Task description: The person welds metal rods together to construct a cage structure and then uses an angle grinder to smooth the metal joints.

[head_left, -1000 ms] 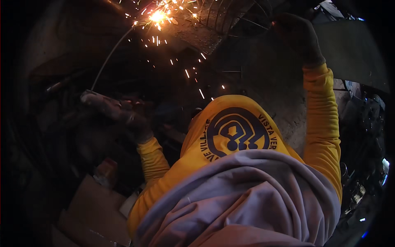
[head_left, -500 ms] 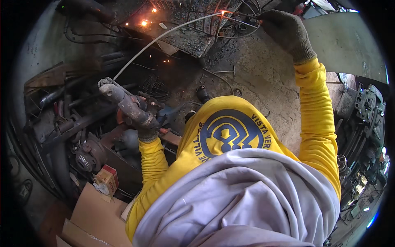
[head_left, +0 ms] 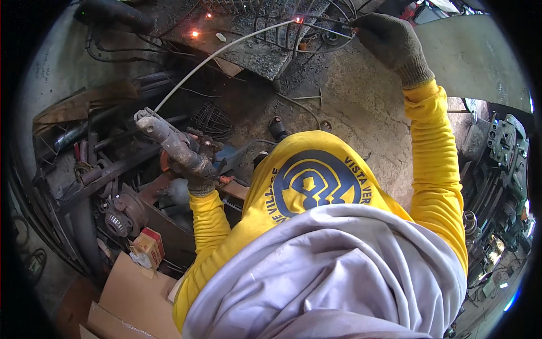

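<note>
The heavy shower of sparks seen a second ago has died away; only a small glow remains at the rod tip point(head_left: 297, 20) and a lone ember point(head_left: 195, 34) burns on the dark metal off to the left of it. The scene has also brightened, so the arc reads as broken or barely lit, and I take this as a pause between tacks rather than a running bead.

The left hand point(head_left: 192, 164), gloved, has its fingers wrapped fully closed around the electrode holder point(head_left: 161, 131), whose head sticks out above the fingers. From that head the welding rod point(head_left: 220, 52) rises in a long bend up and to the right, ending at the wire grille point(head_left: 293, 25), which lies on a dark slab point(head_left: 257, 53) on the floor.

The right hand point(head_left: 389, 42), in a dark knit glove, is stretched far forward. Its fingers seem pinched onto a thin wire of the grille just right of the rod tip, though the glove is dark against dark metal and I cannot be sure how tight that hold is.

Below the left fingers lie scrap machine parts point(head_left: 121, 212) and a small cardboard box point(head_left: 148, 247)
</note>
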Motion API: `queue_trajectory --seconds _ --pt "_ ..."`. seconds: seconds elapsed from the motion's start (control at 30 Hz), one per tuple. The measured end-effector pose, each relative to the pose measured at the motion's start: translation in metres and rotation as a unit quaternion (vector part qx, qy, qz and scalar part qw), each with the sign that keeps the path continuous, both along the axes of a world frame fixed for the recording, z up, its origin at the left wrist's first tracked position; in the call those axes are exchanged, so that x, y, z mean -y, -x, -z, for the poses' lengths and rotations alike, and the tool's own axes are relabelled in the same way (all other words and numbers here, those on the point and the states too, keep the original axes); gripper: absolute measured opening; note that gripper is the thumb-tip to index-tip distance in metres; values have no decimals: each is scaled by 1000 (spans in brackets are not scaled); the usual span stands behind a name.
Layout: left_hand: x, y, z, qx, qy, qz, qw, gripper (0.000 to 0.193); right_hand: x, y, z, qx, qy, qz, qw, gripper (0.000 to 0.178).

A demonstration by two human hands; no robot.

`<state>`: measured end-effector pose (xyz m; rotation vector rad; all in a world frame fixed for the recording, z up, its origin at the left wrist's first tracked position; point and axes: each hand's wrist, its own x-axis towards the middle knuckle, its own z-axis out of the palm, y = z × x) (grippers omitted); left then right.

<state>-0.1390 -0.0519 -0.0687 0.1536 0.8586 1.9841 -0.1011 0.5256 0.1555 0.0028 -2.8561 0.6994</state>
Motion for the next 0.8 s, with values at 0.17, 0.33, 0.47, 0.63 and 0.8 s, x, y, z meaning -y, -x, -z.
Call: queue_trajectory --seconds 0.17,0.33,0.47,0.63,0.8 --pt "-59 -15 -49 -11 -126 -73 989 63 -4 1 6 -29 -30 -24 999 21" --pt "-84 -36 -72 -31 -110 -165 980 49 6 -1 -6 45 65 21 997 19" --pt "-50 -24 -47 -519 393 -44 758 39 -24 4 26 -134 -158 -79 975 16" --pt "-69 -27 -46 7 -91 -171 981 39 -4 -2 2 -63 -14 -41 997 17" --pt "-23 -25 -7 -148 106 -192 964 39 -23 1 18 -115 -38 -73 990 18"
